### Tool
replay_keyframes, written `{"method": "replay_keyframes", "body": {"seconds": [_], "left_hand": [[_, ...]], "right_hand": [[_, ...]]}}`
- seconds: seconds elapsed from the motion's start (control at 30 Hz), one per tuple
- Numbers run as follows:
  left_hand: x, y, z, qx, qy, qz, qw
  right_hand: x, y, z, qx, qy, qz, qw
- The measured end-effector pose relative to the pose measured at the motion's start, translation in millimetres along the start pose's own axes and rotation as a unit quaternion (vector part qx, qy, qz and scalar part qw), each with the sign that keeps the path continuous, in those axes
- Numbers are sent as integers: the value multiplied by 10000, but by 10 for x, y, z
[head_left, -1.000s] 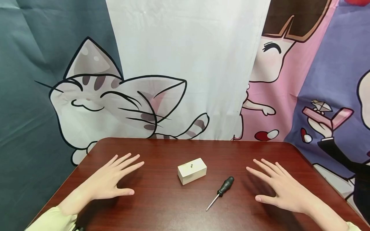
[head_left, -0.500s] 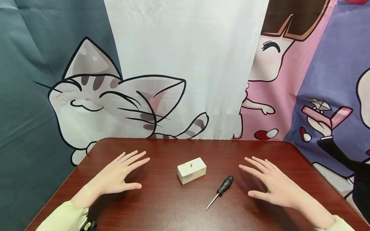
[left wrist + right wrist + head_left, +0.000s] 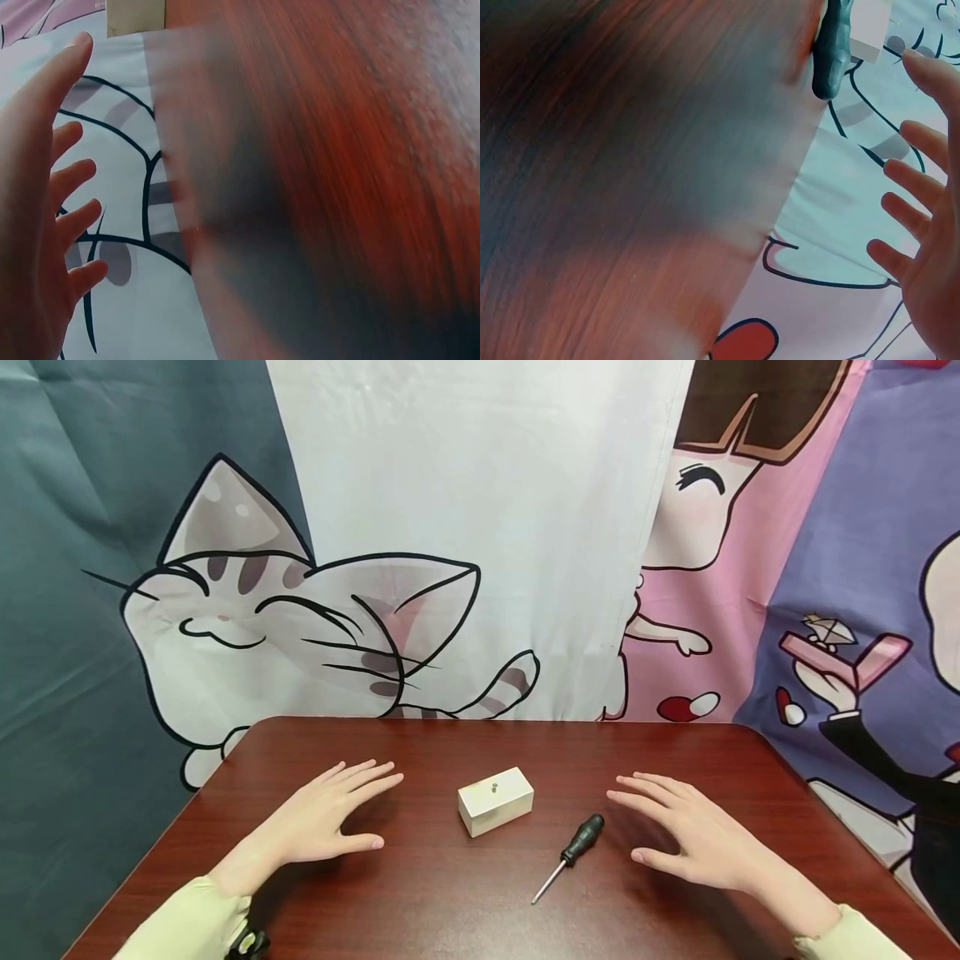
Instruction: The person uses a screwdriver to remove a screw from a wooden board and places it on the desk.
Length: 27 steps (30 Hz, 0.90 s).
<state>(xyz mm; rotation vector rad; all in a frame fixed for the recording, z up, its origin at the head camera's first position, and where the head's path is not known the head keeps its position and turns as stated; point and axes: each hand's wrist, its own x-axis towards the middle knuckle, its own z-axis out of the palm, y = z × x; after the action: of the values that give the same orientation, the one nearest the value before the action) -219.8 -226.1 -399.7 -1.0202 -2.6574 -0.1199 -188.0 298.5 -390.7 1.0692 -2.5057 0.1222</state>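
Note:
A pale wooden block (image 3: 495,803) lies on the brown table, with a small screw standing in its top (image 3: 494,787). To its right and nearer the person is a screwdriver (image 3: 582,841) with a black handle, its metal tip toward the front. My left hand (image 3: 322,818) hovers over the table left of the block, fingers spread and holding nothing. On the other side my right hand (image 3: 693,831) is held likewise, thumb and fingers apart, right of the screwdriver handle. In the right wrist view the handle (image 3: 832,56) overlaps the block (image 3: 870,30).
The glossy table (image 3: 420,902) has rounded far corners. Close behind it hangs a cartoon-printed cloth (image 3: 480,485) with a cat and figures. A dark band (image 3: 249,941) is worn at the left wrist, below a pale green sleeve (image 3: 187,918).
Both hands have moved inward, the left one to the right and the right one to the left, nearer the block and screwdriver. The block and screwdriver have stayed on the table.

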Motion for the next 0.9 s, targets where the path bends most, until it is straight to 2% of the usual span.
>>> {"method": "replay_keyframes", "body": {"seconds": [0.6,0.9], "left_hand": [[320,171,77,-340,25,226,9992],[472,280,205,-533,60,348,9980]], "right_hand": [[186,-43,251,325,-252,-83,9991],[224,-40,336,438,-13,-328,9985]]}}
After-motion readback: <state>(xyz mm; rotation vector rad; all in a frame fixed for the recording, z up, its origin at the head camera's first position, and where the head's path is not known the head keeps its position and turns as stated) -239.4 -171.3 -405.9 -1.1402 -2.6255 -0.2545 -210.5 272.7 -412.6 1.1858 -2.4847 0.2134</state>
